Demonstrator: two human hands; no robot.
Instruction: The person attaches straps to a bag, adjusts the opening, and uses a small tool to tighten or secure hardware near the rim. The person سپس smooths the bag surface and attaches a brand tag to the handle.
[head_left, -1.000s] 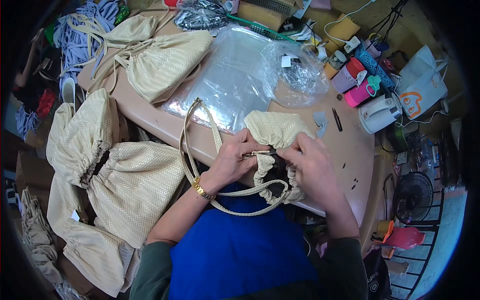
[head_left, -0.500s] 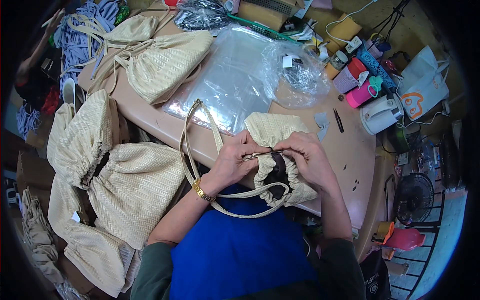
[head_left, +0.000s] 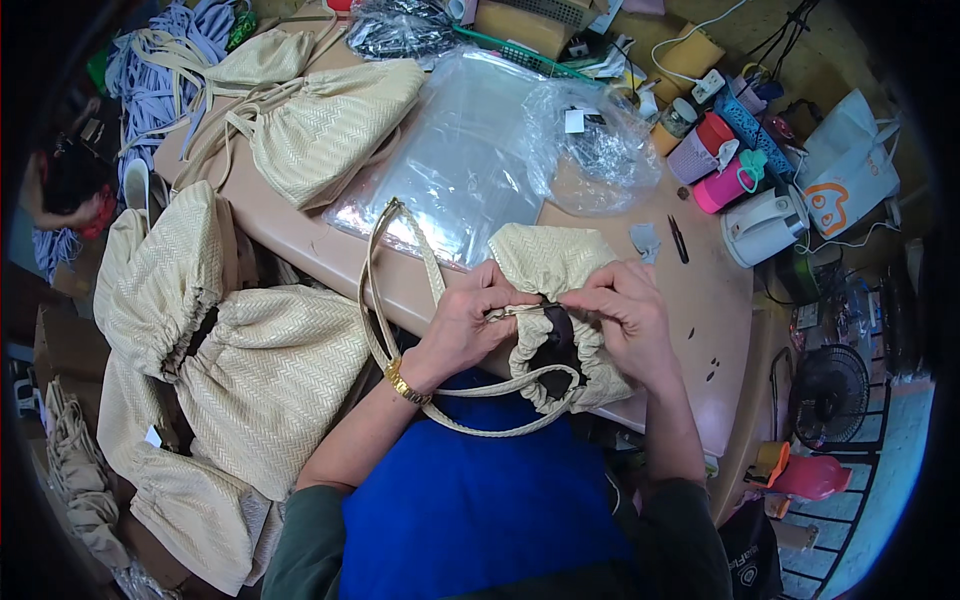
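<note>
A cream woven drawstring bag (head_left: 553,260) lies over the table edge in front of me, its gathered mouth showing a dark brown lining (head_left: 556,345). My left hand (head_left: 478,312), with a gold watch at the wrist, pinches the bag's gathered rim. My right hand (head_left: 628,315) pinches the same rim just to the right, thumb and forefinger together. Between the two sets of fingertips runs a thin, light, shiny strip, too small to name. From the bag a long cream strap (head_left: 515,432) loops over my left wrist and below the opening.
More cream bags (head_left: 280,385) are heaped at the left, and another bag (head_left: 335,135) lies on the table (head_left: 300,235). Clear plastic sleeves (head_left: 450,160) are stacked beyond my hands. Black tweezers (head_left: 678,240) and a white kettle (head_left: 765,230) are at the right. Another person's arm shows far left.
My right hand has shifted slightly right along the rim, its fingers drawn back a little from my left. My left hand stays put. At far left, the other person's raised arm has come down.
</note>
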